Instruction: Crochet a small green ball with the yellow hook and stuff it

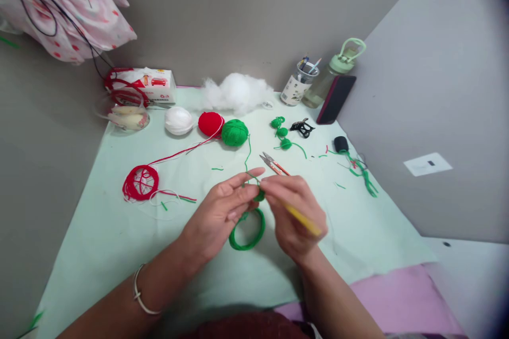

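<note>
Green yarn piece [259, 196]: light, soft, easily squashed

On the near side of the green yarn ball [234, 133], it is clamped in the left hand [226, 198] between thumb and fingers; the right hand's [299, 238] grip is closed on a yellow-handled tool [301, 219], likely a crochet hook. Worked yarn should be springy and barely slippery, though loops could pull out; a gentle pinch on its edge, clear of the green strand [246, 162] from the ball, should serve.

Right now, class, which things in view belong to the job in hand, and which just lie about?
Likely belonging:
yellow-handled tool
green yarn piece
green yarn ball
thread snips

Likely just lying about:
phone
claw clip
water bottle
</note>
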{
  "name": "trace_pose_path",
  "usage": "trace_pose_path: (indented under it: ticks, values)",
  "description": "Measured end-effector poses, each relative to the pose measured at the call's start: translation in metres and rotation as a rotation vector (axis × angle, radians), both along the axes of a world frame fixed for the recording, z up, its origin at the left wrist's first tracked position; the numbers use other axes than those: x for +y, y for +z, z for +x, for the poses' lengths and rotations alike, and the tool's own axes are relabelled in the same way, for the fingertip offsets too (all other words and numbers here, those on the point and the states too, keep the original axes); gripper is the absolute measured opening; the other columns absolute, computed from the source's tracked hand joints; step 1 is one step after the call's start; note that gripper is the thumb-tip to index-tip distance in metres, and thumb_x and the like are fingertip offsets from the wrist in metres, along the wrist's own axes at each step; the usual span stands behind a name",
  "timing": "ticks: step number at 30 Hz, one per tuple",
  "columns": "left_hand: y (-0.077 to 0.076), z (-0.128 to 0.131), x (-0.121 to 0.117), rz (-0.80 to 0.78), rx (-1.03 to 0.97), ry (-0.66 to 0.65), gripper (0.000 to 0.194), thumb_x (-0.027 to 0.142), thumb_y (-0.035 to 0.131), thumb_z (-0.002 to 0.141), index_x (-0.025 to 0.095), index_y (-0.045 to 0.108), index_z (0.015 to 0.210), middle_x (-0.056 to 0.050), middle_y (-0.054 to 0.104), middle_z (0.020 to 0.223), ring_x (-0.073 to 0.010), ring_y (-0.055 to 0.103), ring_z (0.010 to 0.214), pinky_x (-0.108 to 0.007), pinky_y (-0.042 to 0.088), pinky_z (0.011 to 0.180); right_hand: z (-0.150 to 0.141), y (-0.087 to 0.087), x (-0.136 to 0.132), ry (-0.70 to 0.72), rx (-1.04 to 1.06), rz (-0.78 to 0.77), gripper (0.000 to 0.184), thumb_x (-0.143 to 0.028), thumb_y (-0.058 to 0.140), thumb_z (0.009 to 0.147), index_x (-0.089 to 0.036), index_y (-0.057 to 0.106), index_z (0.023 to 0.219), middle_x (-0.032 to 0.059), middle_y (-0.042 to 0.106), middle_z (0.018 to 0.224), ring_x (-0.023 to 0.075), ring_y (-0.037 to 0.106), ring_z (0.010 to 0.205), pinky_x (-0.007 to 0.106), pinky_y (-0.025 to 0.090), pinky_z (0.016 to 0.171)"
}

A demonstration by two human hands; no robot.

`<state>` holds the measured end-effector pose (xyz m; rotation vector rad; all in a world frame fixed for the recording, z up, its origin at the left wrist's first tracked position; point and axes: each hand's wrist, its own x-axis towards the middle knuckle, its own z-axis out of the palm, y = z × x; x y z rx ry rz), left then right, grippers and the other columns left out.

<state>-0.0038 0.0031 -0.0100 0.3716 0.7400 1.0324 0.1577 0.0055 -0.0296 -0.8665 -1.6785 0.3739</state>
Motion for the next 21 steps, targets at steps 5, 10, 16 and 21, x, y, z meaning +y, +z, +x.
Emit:
trace_pose_path:
  ticks: [5,10,16,21]
  values:
    - [0.0,0.002,0.0,0.105,0.094,0.188,0.041,0.016,0.088,0.08,0.022,0.08,0.12,0.004,0.067,0.082,-0.0065,0.057,0.073,-0.019,0.048,0.082,-0.003,0.002,0.006,0.124,0.282,-0.239,0.024,-0.018,0.062,0.103,-0.031,0.082,0.109,0.0031,0.077,0.091,0.0172,0.069,0.072,0.035,0.058,0.066]
    - [-0.002,0.003,0.0,0.008,-0.044,0.008,0.039,0.022,0.087,0.082,0.017,0.08,0.12,-0.001,0.072,0.088,-0.0098,0.061,0.076,-0.024,0.051,0.083,-0.003,-0.002,0.004,0.001,0.031,0.029,0.035,-0.007,0.068,0.096,-0.031,0.081,0.118,0.0071,0.079,0.107,0.0214,0.073,0.093,0.037,0.06,0.076]
    - [0.0,-0.002,0.001,0.136,0.099,0.139,0.037,0.017,0.087,0.082,0.022,0.082,0.118,0.003,0.066,0.082,-0.0092,0.059,0.079,-0.022,0.047,0.08,-0.001,0.003,0.013,0.16,0.409,-0.337,0.015,-0.03,0.068,0.101,-0.027,0.083,0.1,0.0034,0.076,0.089,0.0155,0.064,0.067,0.034,0.056,0.064]
    - [0.0,0.001,-0.003,0.199,0.176,0.073,0.041,0.022,0.085,0.086,0.027,0.079,0.126,0.0,0.071,0.094,-0.0142,0.064,0.094,-0.028,0.048,0.092,-0.002,0.001,0.012,0.187,0.412,-0.427,0.012,-0.031,0.072,0.099,-0.03,0.084,0.102,0.0023,0.08,0.094,0.0158,0.068,0.076,0.032,0.058,0.071]
